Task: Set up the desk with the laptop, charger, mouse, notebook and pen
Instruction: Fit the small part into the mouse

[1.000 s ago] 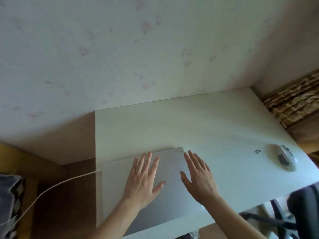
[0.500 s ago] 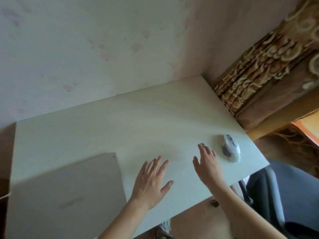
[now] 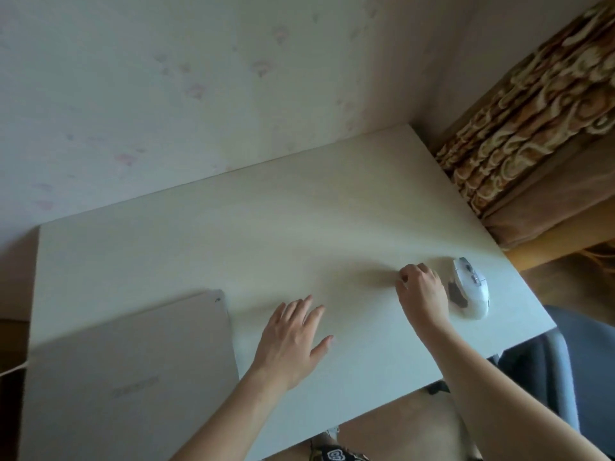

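Observation:
A closed silver laptop (image 3: 126, 377) lies at the desk's (image 3: 233, 244) near left corner, with a white charger cable (image 3: 11, 371) leading off its left side. A white mouse (image 3: 471, 287) with dark patches sits near the right edge. My left hand (image 3: 293, 337) rests flat on the desk just right of the laptop, fingers spread, holding nothing. My right hand (image 3: 421, 294) is just left of the mouse, not touching it, with fingers curled down onto the desk. Whatever is under those fingers is hidden. No notebook or pen is in view.
The white desk stands against a pale wall. A patterned brown curtain (image 3: 532, 111) hangs past its right end. A grey chair (image 3: 572, 367) sits off the near right corner.
Both hands left the laptop lid and moved right. My right hand reached a small dark item beside the mouse and curled its fingers over it. The view swung right.

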